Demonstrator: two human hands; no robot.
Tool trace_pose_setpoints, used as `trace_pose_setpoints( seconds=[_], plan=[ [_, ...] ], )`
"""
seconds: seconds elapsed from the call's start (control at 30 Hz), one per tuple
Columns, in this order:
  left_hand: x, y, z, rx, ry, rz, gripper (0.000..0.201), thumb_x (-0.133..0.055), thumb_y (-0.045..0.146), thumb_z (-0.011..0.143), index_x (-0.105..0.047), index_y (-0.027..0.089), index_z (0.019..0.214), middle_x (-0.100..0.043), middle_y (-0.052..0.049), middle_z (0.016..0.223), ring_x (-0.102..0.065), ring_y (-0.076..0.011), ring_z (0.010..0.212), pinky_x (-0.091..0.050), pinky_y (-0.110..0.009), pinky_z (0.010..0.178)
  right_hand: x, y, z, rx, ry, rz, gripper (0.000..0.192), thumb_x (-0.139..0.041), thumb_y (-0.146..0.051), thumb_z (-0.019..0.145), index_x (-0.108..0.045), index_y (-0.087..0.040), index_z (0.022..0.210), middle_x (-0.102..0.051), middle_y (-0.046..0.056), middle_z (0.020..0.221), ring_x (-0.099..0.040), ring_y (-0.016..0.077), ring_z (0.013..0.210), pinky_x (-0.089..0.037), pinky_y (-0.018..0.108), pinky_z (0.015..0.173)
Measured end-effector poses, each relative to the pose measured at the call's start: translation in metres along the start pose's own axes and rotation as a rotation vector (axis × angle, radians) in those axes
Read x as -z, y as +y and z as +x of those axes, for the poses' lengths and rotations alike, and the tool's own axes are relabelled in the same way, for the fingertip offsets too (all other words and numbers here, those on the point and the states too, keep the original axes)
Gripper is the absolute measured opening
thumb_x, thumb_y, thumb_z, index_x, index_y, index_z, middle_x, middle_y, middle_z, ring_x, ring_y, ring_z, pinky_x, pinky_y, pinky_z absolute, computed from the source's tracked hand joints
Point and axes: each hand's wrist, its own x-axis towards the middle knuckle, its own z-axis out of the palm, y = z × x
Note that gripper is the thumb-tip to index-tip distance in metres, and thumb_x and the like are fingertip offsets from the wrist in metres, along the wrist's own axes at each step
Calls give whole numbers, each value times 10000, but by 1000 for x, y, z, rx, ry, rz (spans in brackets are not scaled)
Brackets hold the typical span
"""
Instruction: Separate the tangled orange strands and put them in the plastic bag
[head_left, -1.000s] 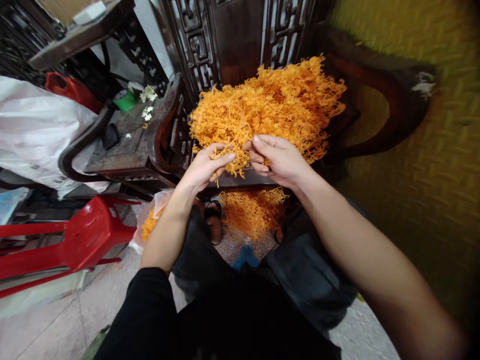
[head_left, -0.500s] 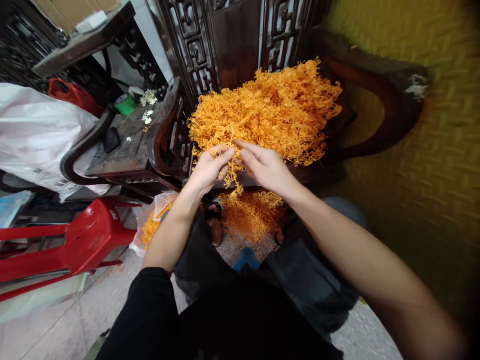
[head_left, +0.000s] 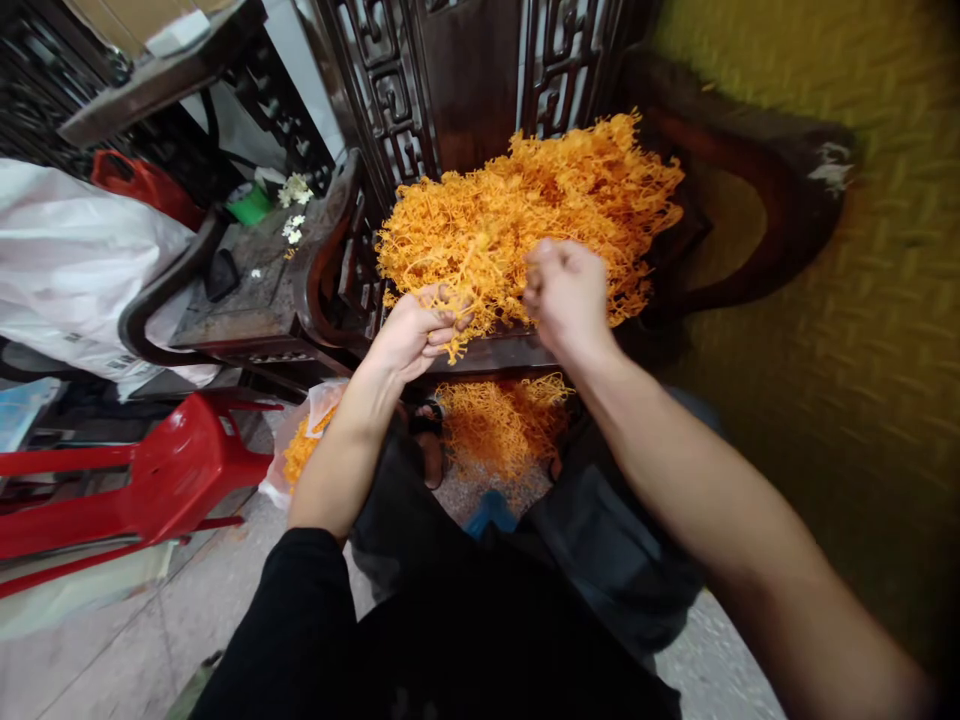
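A large heap of orange, stringy, branching sprigs (head_left: 592, 190) covers the seat of a dark carved wooden chair (head_left: 506, 352). My left hand (head_left: 411, 335) is closed at the heap's front left, pinching an orange sprig (head_left: 457, 346) whose branches show past the fingers. Above the front right of the heap is my right hand (head_left: 574, 295), slightly blurred, its fingers curled together. Whatever those fingers may hold is hidden. The two hands are apart.
More orange strands (head_left: 502, 420) lie on the floor between my feet. A plastic bag (head_left: 277, 470) with orange pieces stands beside a red plastic stool (head_left: 180, 470). Another wooden chair (head_left: 247, 310) holds a green roll (head_left: 250, 204) and small white flowers (head_left: 294, 230). A white sack (head_left: 82, 270) is at left.
My right hand has moved up and right, away from my left hand, and its fingers have curled in. The left hand keeps the sprig, whose branches now sit higher over the heap.
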Motion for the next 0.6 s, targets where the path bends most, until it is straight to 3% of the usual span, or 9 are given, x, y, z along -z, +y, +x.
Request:
trace_pose_setpoints(
  seconds=[0.1, 0.2, 0.3, 0.43, 0.6],
  plan=[
    [6, 7, -3, -16, 5, -40, 416, -904, 309, 685, -526, 174, 793, -568, 44, 663, -362, 5, 411, -131, -138, 356, 8, -6, 5, -105, -15, 126, 390, -681, -587, 945, -582, -212, 894, -606, 20, 772, -439, 86, 527, -242, 243, 447],
    [10, 8, -2, -65, -13, -66, 447, -918, 341, 676, -519, 187, 806, -591, 37, 713, -426, -13, 466, -210, -141, 376, 1, -16, -11, -136, -221, 159, 314, -746, -460, 917, -669, -175, 1024, -697, 72, 921, -541, 90, 565, -232, 240, 411],
    [13, 4, -1, -157, -34, -23, 417, -900, 343, 692, -532, 192, 817, -622, 26, 754, -501, -33, 536, -342, -156, 454, -11, -22, -28, -129, -344, 234, 376, -755, -469, 932, -707, -176, 1163, -621, 7, 821, -492, 77, 528, -236, 244, 402],
    [12, -2, 0, -176, -65, 34, 374, -849, 316, 688, -512, 203, 804, -645, 23, 750, -530, -56, 539, -370, -186, 483, -17, -23, -36, -148, -441, 273, 490, -745, -619, 930, -738, -188, 1163, -393, -67, 629, -381, 80, 504, -226, 245, 415],
    [16, -5, 1, -225, -2, 96, 373, -858, 363, 740, -534, 207, 841, -679, 25, 781, -574, -68, 576, -434, -197, 549, -14, -27, -31, -274, -492, 415, 530, -798, -639, 870, -727, -186, 1135, -553, 2, 793, -403, 75, 539, -162, 240, 397]
  ],
)
